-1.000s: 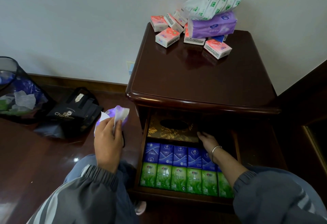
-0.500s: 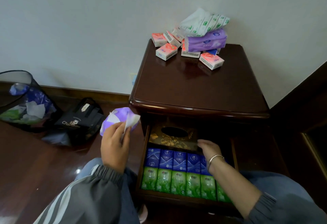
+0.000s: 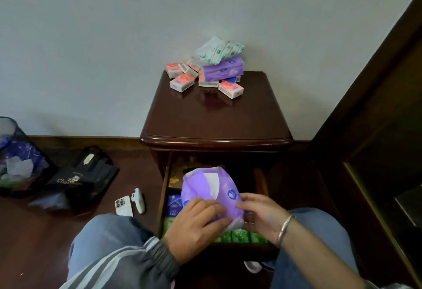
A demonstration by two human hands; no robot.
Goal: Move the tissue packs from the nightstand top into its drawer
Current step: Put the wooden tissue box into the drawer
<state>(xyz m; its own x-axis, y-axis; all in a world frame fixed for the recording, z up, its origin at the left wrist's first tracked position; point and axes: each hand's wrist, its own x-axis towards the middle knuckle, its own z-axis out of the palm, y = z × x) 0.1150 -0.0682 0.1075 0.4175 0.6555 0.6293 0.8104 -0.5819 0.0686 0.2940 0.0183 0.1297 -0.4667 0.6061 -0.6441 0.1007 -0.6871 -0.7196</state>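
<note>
A soft purple tissue pack, partly opened with white tissue showing, hangs over the open drawer. My left hand grips its lower left and my right hand holds its right side. Beneath them lie rows of blue packs and green packs, with a gold tissue box at the drawer's back. At the rear of the nightstand top sits a pile: several pink packs, a purple pack and a green-and-white pack.
On the dark wooden floor to the left lie a phone and a white controller. Farther left are a black bag and a mesh bin holding waste. Dark wooden furniture stands at the right.
My left hand carried the purple pack from beside the drawer to over it. My right hand left the drawer's back and took hold of the pack. The view pulled back and tilted.
</note>
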